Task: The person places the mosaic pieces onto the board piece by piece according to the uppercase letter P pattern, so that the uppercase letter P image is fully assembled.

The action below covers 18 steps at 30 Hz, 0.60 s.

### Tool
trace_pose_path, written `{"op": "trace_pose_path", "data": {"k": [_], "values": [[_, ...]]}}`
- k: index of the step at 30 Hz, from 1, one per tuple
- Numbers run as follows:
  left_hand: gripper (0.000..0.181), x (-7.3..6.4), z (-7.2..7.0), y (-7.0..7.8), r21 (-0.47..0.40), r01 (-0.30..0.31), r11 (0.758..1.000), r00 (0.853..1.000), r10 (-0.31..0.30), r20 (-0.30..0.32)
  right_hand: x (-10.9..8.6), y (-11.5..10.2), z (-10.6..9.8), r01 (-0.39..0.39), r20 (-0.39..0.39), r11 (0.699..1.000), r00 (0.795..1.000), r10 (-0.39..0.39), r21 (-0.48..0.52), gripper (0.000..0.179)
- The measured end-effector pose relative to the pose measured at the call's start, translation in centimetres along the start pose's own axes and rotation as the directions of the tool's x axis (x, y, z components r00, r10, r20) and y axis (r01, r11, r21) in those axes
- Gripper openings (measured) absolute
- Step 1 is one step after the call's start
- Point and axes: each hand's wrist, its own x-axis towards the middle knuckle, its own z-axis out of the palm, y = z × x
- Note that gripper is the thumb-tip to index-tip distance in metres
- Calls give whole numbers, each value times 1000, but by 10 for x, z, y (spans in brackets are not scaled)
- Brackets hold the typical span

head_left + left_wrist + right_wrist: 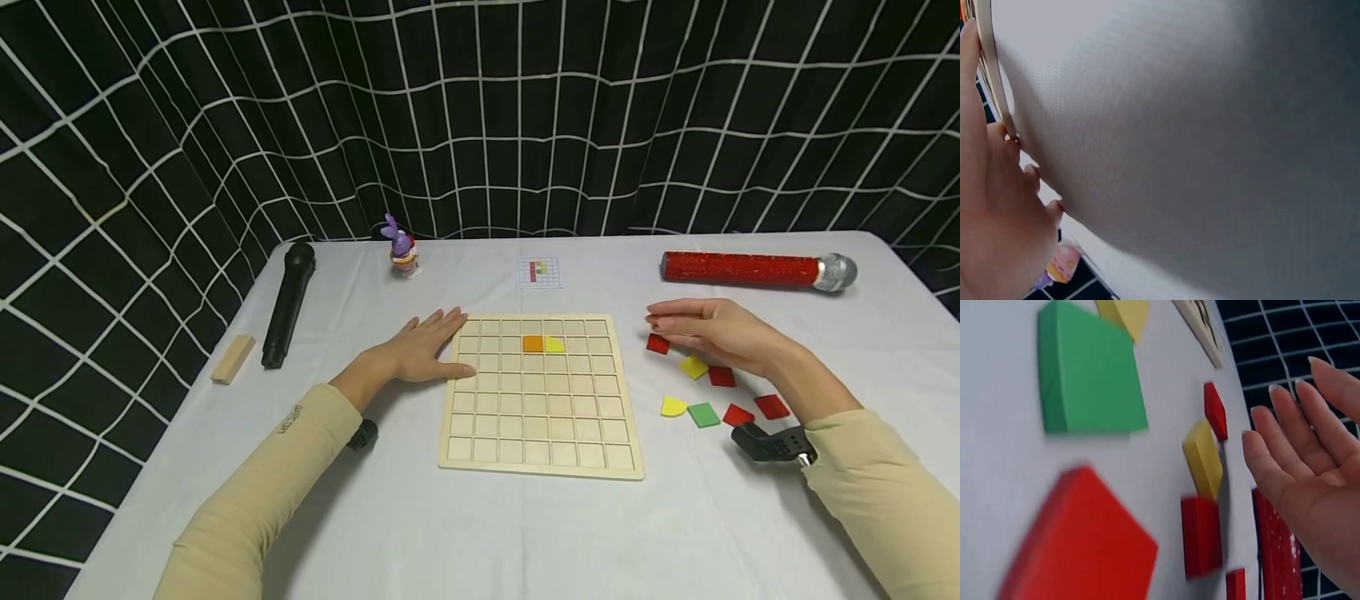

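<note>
My left hand [423, 350] lies spread at the left edge of a wooden grid board [540, 472], its thumb over the frame. In the board's upper rows sit an orange square tile [533, 343] and, just right of it, a yellow tile [554, 344] with a rounded corner. To the right of the board, my right hand [720, 329] hovers over loose tiles, with loosely extended fingers and nothing held. Nearest its fingertips is a red tile [657, 344]. Around it lie a yellow tile [693, 367], a green square tile [1094, 375], a rounded yellow tile [673, 407] and several more red ones.
Behind the board lies a small printed grid card [539, 272]. A red glittery microphone [742, 268] is at the back right. On the left are a black microphone [288, 308], a wooden block [233, 359] and a purple-topped figurine [402, 248]. Black grid-patterned cloth [540, 108] hangs behind.
</note>
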Motion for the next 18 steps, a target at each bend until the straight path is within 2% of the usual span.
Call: {"op": "trace_pose_path", "data": {"k": [2,5,11,18], "values": [[96,0,0,0,1,-3,1000,1000,3,-2,-2,4,-6,5,-33,994,999,-9,-105,65],[96,0,0,-1,1,-4,1000,1000,4,-4,-5,8,-13,12,-63,968,998,-29,-251,61],[96,0,0,0,-1,-4,1000,1000,4,-3,-8,12,-26,-8,-92,939,995,-25,-344,58],[95,-1,-1,0,-2,-9,1000,1000,9,1,-14,18,-41,-9,-101,892,994,-42,-452,60]]}}
